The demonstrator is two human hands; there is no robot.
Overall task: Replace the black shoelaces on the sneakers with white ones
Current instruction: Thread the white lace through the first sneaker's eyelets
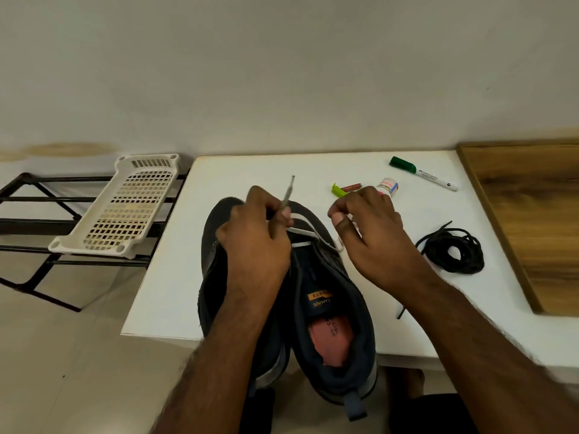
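Observation:
Two dark sneakers stand side by side on the white table (pixel 313 170), toes away from me. The right sneaker (pixel 338 308) shows a pink insole and an orange tongue label. The left sneaker (pixel 210 270) lies mostly under my left arm. A white shoelace (pixel 302 231) runs across the right sneaker's lowest eyelets. My left hand (pixel 253 236) pinches one end of it, the tip sticking up past my fingers. My right hand (pixel 366 233) pinches the other end at the shoe's right side. A coil of black shoelaces (pixel 454 250) lies to the right.
A green-capped marker (pixel 423 173), a small white bottle (pixel 388 187), a red tube (pixel 352 186) and a lime cap (pixel 338 190) lie beyond the shoes. A wooden board (pixel 532 214) is at the far right. A white plastic tray (pixel 122 205) sits on a black rack to the left.

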